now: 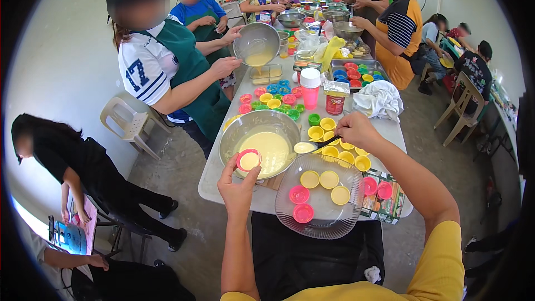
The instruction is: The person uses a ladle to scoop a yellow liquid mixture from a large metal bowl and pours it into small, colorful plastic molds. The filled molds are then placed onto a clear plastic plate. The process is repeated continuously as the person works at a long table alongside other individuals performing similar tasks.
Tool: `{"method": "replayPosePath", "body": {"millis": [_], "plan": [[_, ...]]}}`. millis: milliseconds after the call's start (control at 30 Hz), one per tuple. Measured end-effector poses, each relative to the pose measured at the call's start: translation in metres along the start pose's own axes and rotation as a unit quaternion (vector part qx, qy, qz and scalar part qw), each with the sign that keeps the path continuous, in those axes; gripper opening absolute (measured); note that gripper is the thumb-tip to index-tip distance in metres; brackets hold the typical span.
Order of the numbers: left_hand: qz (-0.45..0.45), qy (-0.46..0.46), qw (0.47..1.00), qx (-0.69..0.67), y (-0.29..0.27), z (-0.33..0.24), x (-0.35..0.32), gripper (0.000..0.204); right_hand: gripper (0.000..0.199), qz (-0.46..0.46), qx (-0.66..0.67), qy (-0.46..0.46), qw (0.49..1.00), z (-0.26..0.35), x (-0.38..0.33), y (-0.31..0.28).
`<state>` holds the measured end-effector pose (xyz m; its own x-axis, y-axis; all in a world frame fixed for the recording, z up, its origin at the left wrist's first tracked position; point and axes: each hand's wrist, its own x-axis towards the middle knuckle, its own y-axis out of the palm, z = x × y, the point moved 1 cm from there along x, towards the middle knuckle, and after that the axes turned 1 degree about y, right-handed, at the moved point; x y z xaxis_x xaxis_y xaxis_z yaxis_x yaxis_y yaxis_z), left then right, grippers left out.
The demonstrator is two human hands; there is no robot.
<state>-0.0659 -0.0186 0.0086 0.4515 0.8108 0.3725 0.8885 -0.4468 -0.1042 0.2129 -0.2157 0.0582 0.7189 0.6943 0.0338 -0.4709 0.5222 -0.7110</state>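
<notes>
Pale desk, crowded. Head view: left hand, fingers clamped on pink cup of batter, at bowl's near rim; right hand, fingers clamped on loaded spoon, between bowl and yellow cups, above dish's far edge. Risk: tilting cup or jolting spoon could spill batter.

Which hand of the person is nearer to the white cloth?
Right: the right hand is just in front of the white cloth; the left hand is farther away, to the left, by the steel bowl.
</notes>
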Motion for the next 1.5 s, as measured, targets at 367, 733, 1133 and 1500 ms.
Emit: {"method": "replayPosePath", "body": {"millis": [367,733,1133,1500], "plan": [[0.019,-0.003,1.0,-0.001,0.01,0.007,0.006,0.057,0.018,0.005,0.147,-0.015,0.989,0.033,0.013,-0.005],[0.018,0.014,1.0,0.004,0.02,0.007,0.01,0.057,0.013,-0.015,0.039,-0.162,0.986,0.113,-0.008,0.006],[0.016,0.01,1.0,0.003,0.021,0.012,0.011,0.06,0.011,-0.083,-0.032,-0.34,0.936,0.124,-0.024,0.011],[0.016,0.006,1.0,0.01,0.02,0.013,0.01,0.06,0.014,-0.054,0.011,-0.265,0.963,0.121,-0.022,0.009]]}}
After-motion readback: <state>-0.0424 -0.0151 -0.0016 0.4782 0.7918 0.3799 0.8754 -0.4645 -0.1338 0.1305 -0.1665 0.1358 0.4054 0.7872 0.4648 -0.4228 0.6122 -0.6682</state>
